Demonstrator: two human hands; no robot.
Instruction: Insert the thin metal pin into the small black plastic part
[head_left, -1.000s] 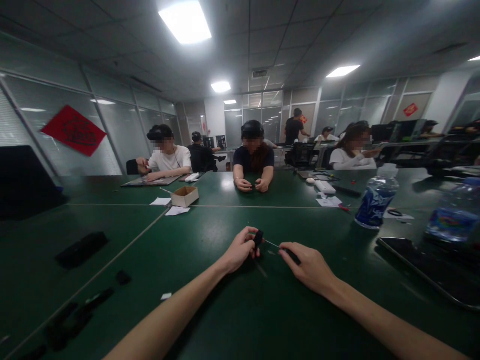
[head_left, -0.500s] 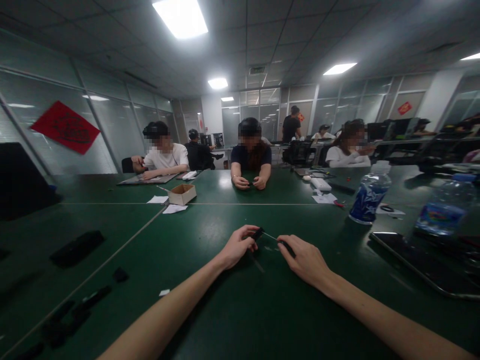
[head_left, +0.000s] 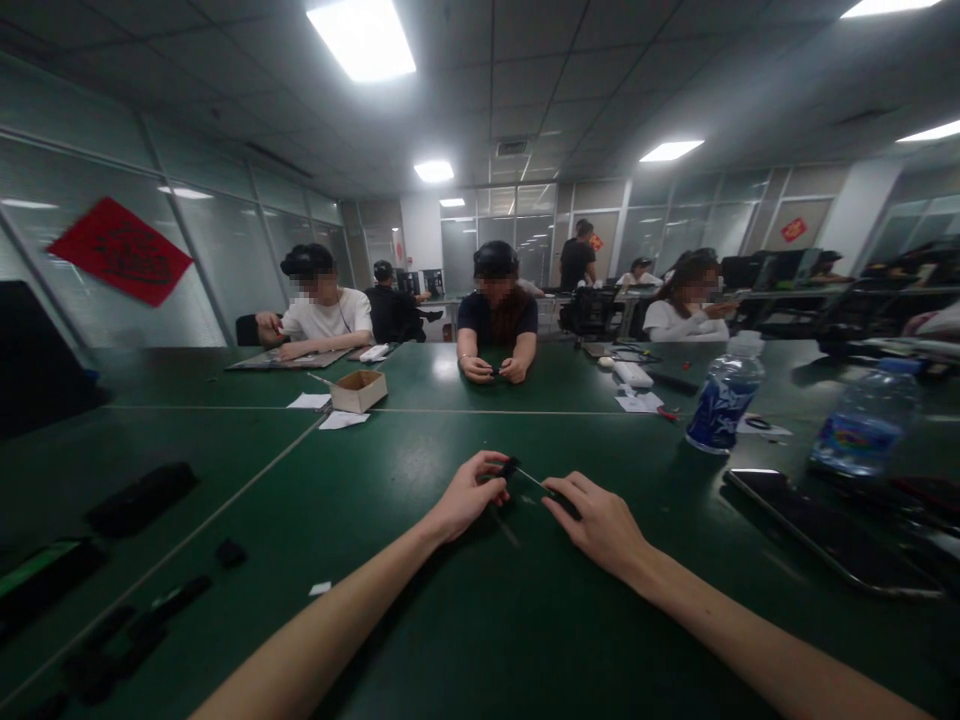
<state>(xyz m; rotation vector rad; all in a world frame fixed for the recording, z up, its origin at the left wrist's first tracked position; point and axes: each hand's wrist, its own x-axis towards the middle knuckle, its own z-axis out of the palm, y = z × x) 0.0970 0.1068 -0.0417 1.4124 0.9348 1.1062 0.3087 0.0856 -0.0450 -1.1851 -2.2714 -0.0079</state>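
Observation:
Above the green table, my left hand pinches a small black part between thumb and fingers; its exact kind is too small to make out. My right hand is closed around the dark handle of a screwdriver. The thin metal shaft points left, and its tip meets the black part or lies right beside it. My palm and fingers hide much of the handle.
Two water bottles and a phone are on the right. Several black parts lie at the left, with a small white scrap nearer. An open cardboard box stands beyond. Across the table, a person handles something small and dark.
The whole view has shifted slightly, so things appear a little further left. Both hands keep their grip, with the screwdriver still at the black part.

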